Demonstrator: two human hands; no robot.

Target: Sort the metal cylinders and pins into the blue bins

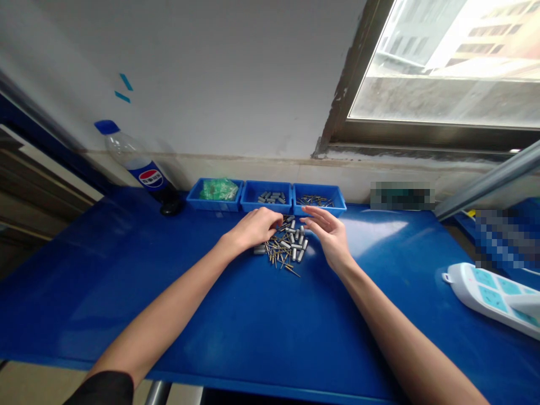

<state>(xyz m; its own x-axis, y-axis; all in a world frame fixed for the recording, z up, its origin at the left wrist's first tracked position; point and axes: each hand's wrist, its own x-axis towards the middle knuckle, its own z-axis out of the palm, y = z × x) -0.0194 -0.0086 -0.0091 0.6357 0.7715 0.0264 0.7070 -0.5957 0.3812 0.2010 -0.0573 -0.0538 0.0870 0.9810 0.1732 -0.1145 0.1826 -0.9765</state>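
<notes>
A loose pile of small silver cylinders and brass pins [287,245] lies on the blue table [253,326], just in front of the trays. My left hand [255,228] rests palm down on the pile's left side, its fingers curled over the parts. My right hand [327,230] hovers at the pile's right side, palm turned inward, fingers stretched out and apart, holding nothing that I can see. What the left fingers cover is hidden.
Three blue trays stand against the wall: the left tray [216,199] holds green bagged parts, the middle tray [266,199] silver cylinders, the right tray [320,201] thin pins. A cola bottle [139,169] leans at back left. A white power strip [493,295] lies at the right edge.
</notes>
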